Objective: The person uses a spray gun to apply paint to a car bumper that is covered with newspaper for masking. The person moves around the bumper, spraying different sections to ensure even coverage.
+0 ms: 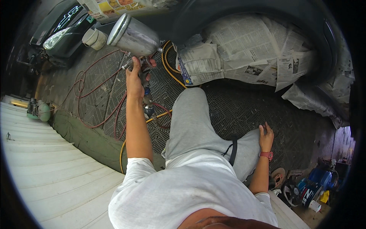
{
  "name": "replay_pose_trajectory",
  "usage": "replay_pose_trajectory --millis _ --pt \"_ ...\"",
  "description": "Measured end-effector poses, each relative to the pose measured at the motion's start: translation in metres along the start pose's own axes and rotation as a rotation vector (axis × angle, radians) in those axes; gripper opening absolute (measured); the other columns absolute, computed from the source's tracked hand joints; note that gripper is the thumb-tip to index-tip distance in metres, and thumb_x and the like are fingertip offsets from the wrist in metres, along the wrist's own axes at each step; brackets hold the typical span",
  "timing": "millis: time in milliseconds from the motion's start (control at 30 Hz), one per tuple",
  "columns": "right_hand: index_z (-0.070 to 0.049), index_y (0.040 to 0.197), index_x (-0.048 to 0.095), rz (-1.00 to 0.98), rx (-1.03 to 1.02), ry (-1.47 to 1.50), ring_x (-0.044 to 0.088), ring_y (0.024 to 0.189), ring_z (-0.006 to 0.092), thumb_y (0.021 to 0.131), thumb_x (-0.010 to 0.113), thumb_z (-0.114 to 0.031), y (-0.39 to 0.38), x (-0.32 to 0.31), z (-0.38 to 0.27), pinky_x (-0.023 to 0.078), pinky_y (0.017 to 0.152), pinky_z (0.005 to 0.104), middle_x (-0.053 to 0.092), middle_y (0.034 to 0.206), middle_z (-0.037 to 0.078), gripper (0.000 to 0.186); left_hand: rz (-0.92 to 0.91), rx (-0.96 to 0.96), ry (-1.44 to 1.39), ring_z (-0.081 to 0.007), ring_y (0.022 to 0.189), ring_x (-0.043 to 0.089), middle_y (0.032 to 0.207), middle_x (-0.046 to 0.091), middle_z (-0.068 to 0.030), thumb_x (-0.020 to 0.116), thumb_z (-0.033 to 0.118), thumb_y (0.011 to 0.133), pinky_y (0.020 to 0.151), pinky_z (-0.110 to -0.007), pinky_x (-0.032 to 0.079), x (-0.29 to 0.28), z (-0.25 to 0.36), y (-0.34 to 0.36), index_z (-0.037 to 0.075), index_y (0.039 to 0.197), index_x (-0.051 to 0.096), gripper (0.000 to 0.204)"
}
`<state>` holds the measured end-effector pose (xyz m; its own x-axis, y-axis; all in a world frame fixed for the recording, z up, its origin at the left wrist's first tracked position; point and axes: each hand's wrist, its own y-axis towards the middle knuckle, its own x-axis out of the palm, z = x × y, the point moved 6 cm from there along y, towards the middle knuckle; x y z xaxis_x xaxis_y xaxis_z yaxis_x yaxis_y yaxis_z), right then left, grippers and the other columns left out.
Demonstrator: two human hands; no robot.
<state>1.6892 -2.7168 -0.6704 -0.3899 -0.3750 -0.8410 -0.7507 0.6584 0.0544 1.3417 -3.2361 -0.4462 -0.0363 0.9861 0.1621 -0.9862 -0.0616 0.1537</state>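
My left hand (135, 82) is raised in front of the dark car body (188, 21), its fingers wrapped round the handle of a spray gun (137, 37). The gun's large silver metal cup tilts toward the upper left, and a red air hose hangs below the grip. My fingers partly cover the gun's body. Newspaper sheets (244, 42) mask the car's wheel arch, to the right of the gun. On my right knee lies my right hand (266, 136), fingers stretched and holding nothing; a red watch is on that wrist.
A red hose (82, 95) and a yellow hose (164, 63) loop over the patterned floor mats. A whitish bucket (95, 39) stands near another dark car (61, 36). A green air compressor (39, 110) sits left, beside white corrugated panels (45, 164). Clutter with a blue bottle (321, 177) fills the lower right.
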Motion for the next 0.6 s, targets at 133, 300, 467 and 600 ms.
replay_pose_trajectory --millis 133,300,467,600 --pt "0.0 0.138 0.069 -0.001 0.007 -0.025 0.067 0.119 0.0378 0.099 0.075 -0.038 -0.003 -0.003 -0.005 0.048 0.109 0.0461 0.075 0.123 0.022 0.056 0.089 0.033 0.02 -0.0138 0.087 0.071 0.101 0.077 -0.0082 0.059 0.057 0.106 0.055 -0.024 0.041 -0.024 0.0 0.018 0.003 0.117 0.07 0.055" --pt "0.001 0.139 0.068 -0.008 0.013 0.015 0.067 0.119 0.0381 0.099 0.074 -0.037 -0.004 -0.004 -0.004 0.049 0.109 0.0465 0.074 0.124 0.023 0.054 0.265 0.097 0.038 -0.0142 0.091 0.07 0.101 0.076 -0.006 0.057 0.058 0.107 0.059 -0.027 0.041 -0.094 -0.01 0.053 0.003 0.123 0.07 0.059" --pt "0.001 0.139 0.067 0.004 -0.003 -0.021 0.067 0.119 0.0385 0.1 0.074 -0.036 -0.002 -0.003 -0.001 0.049 0.108 0.0469 0.074 0.125 0.024 0.054 0.396 0.149 0.006 -0.0157 0.09 0.07 0.1 0.075 -0.0064 0.056 0.055 0.109 0.058 -0.028 0.042 -0.139 -0.01 0.075 0.002 0.122 0.07 0.057" --pt "0.0 0.14 0.067 -0.016 0.014 0.002 0.066 0.122 0.0391 0.1 0.073 -0.038 -0.002 -0.004 -0.003 0.048 0.11 0.0473 0.073 0.126 0.024 0.056 0.522 0.163 0.027 -0.0165 0.09 0.071 0.101 0.076 -0.0072 0.054 0.053 0.11 0.058 -0.029 0.042 -0.165 -0.012 0.09 0.001 0.121 0.07 0.055"
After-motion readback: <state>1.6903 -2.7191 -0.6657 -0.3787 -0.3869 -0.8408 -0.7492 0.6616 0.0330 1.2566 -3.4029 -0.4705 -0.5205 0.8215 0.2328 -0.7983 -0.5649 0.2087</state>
